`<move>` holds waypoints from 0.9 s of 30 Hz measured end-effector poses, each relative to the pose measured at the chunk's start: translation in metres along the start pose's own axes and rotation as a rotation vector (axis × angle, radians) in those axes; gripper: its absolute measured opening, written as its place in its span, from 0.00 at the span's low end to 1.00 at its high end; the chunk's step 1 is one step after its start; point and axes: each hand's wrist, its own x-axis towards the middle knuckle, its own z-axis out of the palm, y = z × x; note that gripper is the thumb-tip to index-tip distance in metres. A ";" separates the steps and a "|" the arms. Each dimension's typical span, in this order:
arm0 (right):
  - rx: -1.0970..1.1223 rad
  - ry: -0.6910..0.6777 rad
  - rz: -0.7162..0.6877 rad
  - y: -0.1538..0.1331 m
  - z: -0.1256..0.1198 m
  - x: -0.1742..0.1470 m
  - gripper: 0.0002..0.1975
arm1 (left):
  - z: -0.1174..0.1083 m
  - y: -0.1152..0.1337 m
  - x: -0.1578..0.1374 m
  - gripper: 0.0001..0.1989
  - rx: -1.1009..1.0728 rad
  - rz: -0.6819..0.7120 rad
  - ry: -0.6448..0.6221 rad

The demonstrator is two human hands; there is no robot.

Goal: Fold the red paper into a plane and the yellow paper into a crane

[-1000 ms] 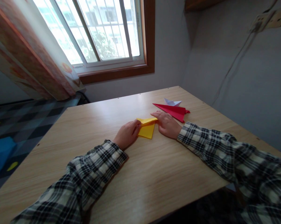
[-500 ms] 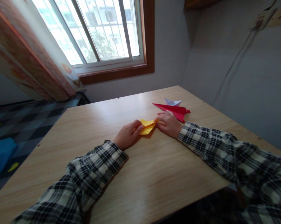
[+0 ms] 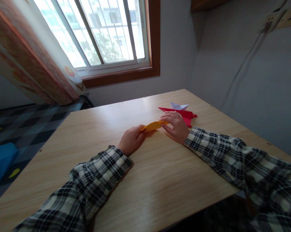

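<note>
A folded piece of yellow paper stretches between my two hands, just over the wooden table. My left hand is closed on its left end, thumb and fingers pinching it. At the other end, my right hand pinches the paper between thumb and fingertips. The paper's near side looks narrow and slightly curved. Right behind my right hand lies a red paper plane, partly covered by the fingers. Beyond it sits a white folded paper boat.
A window with a brown frame is behind the table, beside an orange patterned curtain. Blue paper lies at the lower left on a checked surface. A cable hangs from a wall socket at right.
The yellow paper has tilted up, so its flat spread part no longer shows. My right hand has lifted slightly and covers more of the red plane. My left hand stays nearly in place.
</note>
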 end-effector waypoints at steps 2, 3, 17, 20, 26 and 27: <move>0.026 0.097 0.011 0.002 0.000 0.000 0.21 | 0.001 -0.003 0.000 0.11 -0.047 -0.062 0.063; 0.049 0.139 0.027 0.003 0.001 0.000 0.27 | 0.002 -0.005 0.000 0.11 -0.082 -0.093 0.101; 0.866 -0.203 0.387 0.000 0.009 0.000 0.31 | 0.014 0.003 0.001 0.21 -0.881 -0.335 0.201; 0.958 -0.236 0.362 -0.008 0.008 0.000 0.25 | 0.017 0.006 -0.001 0.22 -0.912 -0.296 0.113; 1.042 -0.153 0.434 -0.009 0.012 -0.003 0.22 | 0.017 0.008 -0.004 0.22 -0.899 -0.233 -0.082; 1.060 -0.150 0.455 -0.008 0.014 -0.004 0.22 | 0.016 0.009 -0.004 0.21 -0.871 -0.209 -0.102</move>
